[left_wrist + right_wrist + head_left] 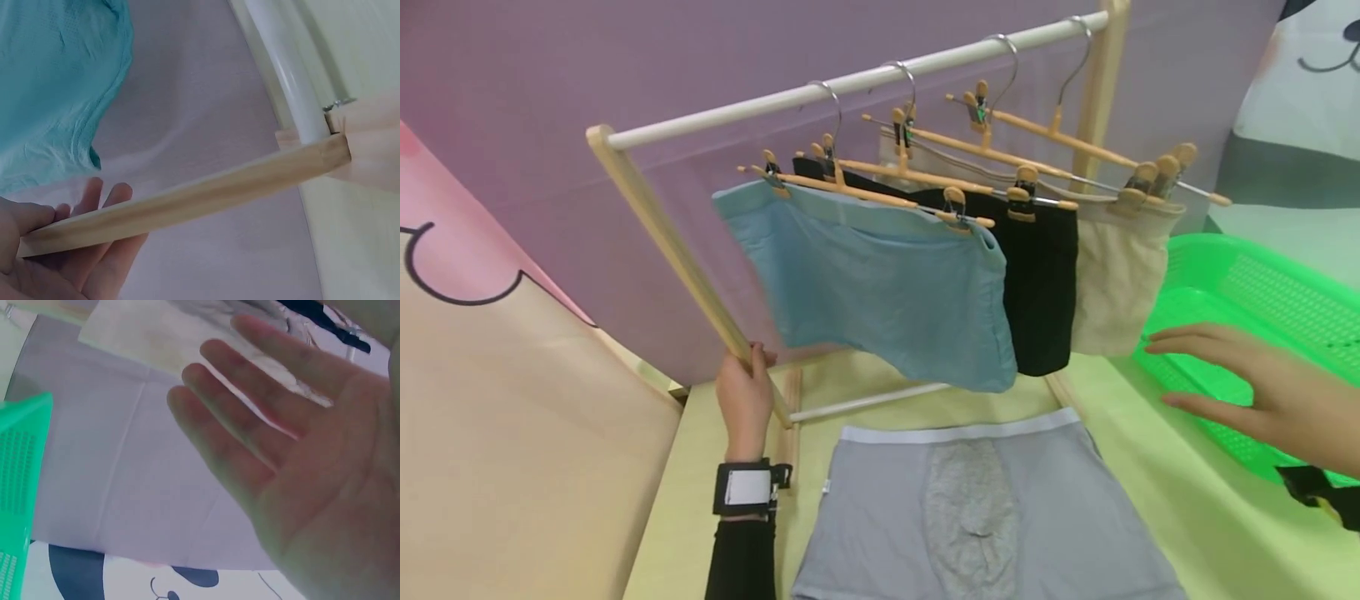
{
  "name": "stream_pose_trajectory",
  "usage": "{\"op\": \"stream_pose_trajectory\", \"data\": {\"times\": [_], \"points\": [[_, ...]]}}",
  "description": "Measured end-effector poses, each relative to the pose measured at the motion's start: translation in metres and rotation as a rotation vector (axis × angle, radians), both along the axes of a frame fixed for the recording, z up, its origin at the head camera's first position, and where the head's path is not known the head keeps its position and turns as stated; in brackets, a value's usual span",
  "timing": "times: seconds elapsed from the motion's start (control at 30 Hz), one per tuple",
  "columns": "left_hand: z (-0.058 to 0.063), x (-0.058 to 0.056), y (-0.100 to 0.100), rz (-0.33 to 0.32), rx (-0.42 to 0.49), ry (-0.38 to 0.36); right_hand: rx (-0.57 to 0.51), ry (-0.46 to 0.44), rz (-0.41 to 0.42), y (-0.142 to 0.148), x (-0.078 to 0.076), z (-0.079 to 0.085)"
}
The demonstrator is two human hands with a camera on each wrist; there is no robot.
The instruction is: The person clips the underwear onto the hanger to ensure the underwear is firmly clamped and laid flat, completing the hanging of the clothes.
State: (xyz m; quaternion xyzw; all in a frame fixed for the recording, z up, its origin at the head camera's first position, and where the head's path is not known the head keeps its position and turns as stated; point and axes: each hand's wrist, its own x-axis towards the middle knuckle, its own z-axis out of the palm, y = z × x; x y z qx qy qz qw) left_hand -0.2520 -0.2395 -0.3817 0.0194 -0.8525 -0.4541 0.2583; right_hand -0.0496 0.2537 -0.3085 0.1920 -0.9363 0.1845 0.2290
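My left hand (745, 400) grips the left wooden post (670, 250) of a small clothes rack, low down, thumb on one side and fingers on the other. Held out at the right, my right hand (1262, 383) has its fingers spread and nothing in it; the right wrist view shows the bare palm (331, 487). From the rack's white rail (850, 83) hang light blue shorts (880, 283), black shorts (1041, 292) and beige shorts (1120, 275), clipped to hangers. Grey boxer briefs (1052, 492) lie spread flat in front of the rack.
A green plastic basket (1292, 275) stands on the right, beyond my right hand. The farthest hanger (1075, 143) is partly overlapped by its neighbour's clips. Behind the rack hangs a purple cloth (700, 67). The tabletop (1195, 508) is pale green-yellow.
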Motion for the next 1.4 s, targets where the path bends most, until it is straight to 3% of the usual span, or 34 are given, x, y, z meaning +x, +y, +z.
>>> {"op": "stream_pose_trajectory", "data": {"times": [0.2,0.33,0.53,0.67,0.8,0.93,1.03,1.23,1.4], "points": [[0.000,0.001,-0.002,-0.001,-0.031,-0.023,-0.103,0.063,-0.094,0.007,-0.010,0.016],[0.000,0.000,-0.004,-0.007,-0.035,-0.028,-0.201,0.130,-0.146,0.005,-0.019,0.041],[-0.002,0.000,-0.007,-0.021,-0.041,-0.027,-0.365,0.168,-0.299,-0.006,-0.034,0.077],[-0.004,-0.002,-0.008,-0.026,-0.044,-0.020,-0.415,0.228,-0.274,-0.011,-0.044,0.092],[-0.004,-0.003,-0.007,-0.025,-0.050,-0.019,-0.427,0.245,-0.256,-0.016,-0.050,0.102],[-0.005,-0.003,-0.006,-0.029,-0.055,-0.017,-0.400,0.182,-0.310,-0.022,-0.053,0.108],[-0.004,-0.003,-0.005,-0.034,-0.055,-0.016,-0.344,0.168,-0.335,-0.026,-0.057,0.113],[-0.004,-0.002,-0.005,-0.036,-0.051,-0.022,-0.234,0.224,-0.369,-0.033,-0.063,0.119],[-0.005,-0.002,-0.004,-0.042,-0.052,-0.021,-0.341,0.233,-0.380,-0.033,-0.063,0.119]]}}
